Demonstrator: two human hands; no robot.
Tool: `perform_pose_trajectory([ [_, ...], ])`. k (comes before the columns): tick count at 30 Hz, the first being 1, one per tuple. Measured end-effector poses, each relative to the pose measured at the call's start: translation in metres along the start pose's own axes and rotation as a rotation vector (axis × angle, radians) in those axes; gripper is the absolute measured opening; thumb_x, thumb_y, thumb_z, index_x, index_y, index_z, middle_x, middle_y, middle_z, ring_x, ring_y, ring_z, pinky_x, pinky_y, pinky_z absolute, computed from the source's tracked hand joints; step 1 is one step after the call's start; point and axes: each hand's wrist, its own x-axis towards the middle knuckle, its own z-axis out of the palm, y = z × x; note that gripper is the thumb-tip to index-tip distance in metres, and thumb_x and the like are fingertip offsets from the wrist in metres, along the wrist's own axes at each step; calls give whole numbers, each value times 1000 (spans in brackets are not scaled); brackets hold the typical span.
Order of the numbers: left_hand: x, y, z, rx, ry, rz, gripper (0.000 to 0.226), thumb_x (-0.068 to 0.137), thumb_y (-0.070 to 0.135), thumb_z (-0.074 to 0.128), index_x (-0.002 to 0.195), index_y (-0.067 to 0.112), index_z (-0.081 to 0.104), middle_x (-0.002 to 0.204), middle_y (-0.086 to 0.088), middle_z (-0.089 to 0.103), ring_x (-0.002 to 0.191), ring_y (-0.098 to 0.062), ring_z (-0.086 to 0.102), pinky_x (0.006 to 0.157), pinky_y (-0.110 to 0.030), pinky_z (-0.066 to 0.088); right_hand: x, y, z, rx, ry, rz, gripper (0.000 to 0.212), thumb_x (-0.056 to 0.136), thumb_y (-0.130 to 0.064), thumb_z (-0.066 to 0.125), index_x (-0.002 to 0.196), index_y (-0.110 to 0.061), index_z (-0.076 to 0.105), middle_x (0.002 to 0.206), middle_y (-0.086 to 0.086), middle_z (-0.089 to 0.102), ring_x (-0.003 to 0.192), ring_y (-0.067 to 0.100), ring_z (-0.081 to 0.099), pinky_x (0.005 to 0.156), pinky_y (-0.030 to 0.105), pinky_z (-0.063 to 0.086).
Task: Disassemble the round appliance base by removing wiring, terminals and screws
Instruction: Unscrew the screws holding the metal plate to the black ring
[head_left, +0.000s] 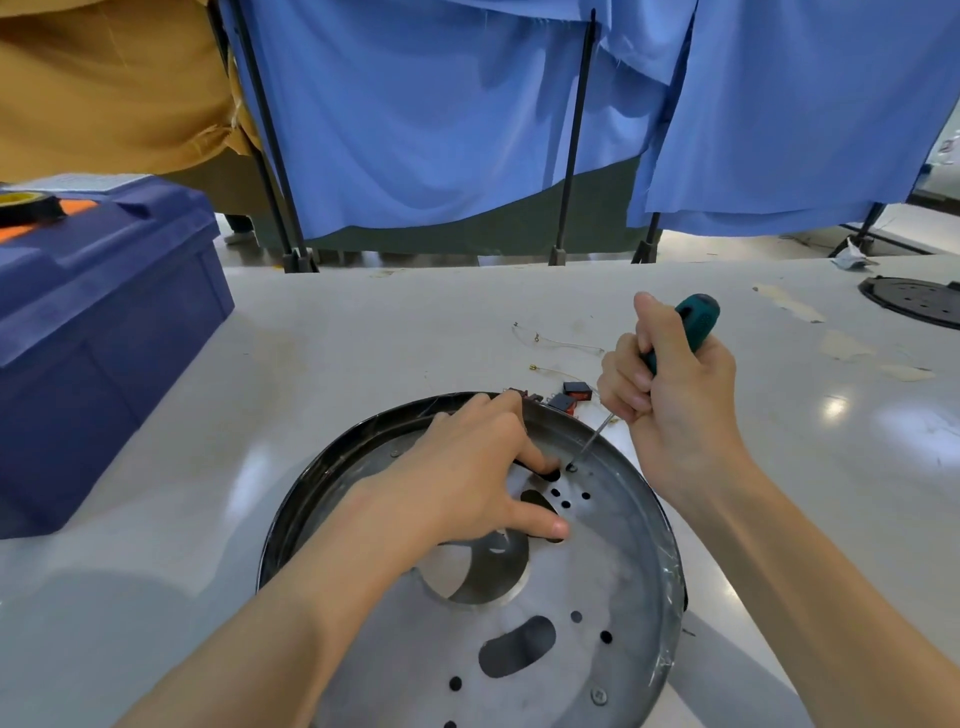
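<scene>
Directly below me on the white worktable (389, 338), the round appliance base (613, 561) lies flat under my left hand (467, 467), whose spread fingers press on its metal plate near the far rim, thumb beside the big centre hole. Just right of it, my right hand (670, 384) is fisted round a teal-handled screwdriver (693, 325), its tip set on a small screw (572, 468) by my left fingertips. Dull silver, the plate is pierced with round and oblong holes inside a black rim.

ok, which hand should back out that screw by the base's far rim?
Right. The right hand grips the teal-handled screwdriver, tip at the screw; the left hand rests spread on the metal base, bracing it.
</scene>
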Motion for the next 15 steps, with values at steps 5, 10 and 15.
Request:
perform_pose_trajectory([
  [5, 0, -2, 2, -8, 13, 2, 63, 68, 66, 68, 124, 37, 61, 103, 9, 41, 99, -11, 37, 87, -32, 35, 1, 1, -1, -19, -7, -42, 48, 95, -23, 57, 50, -21, 41, 42, -4, 30, 37, 13, 22, 42, 22, 24],
  [10, 1, -4, 3, -29, 12, -6, 63, 68, 65, 69, 123, 37, 61, 105, 9, 41, 101, -11, 37, 90, -33, 34, 3, 0, -4, -40, -11, -47, 44, 96, -23, 57, 58, -17, 35, 43, -2, 28, 38, 13, 21, 41, 23, 22],
  [15, 1, -4, 3, -31, 9, -20, 64, 67, 66, 69, 124, 37, 61, 104, 9, 41, 100, -12, 37, 90, -33, 35, 2, 2, -2, -49, -36, -62, 46, 96, -23, 56, 56, -17, 35, 43, -3, 28, 38, 13, 21, 42, 21, 24],
])
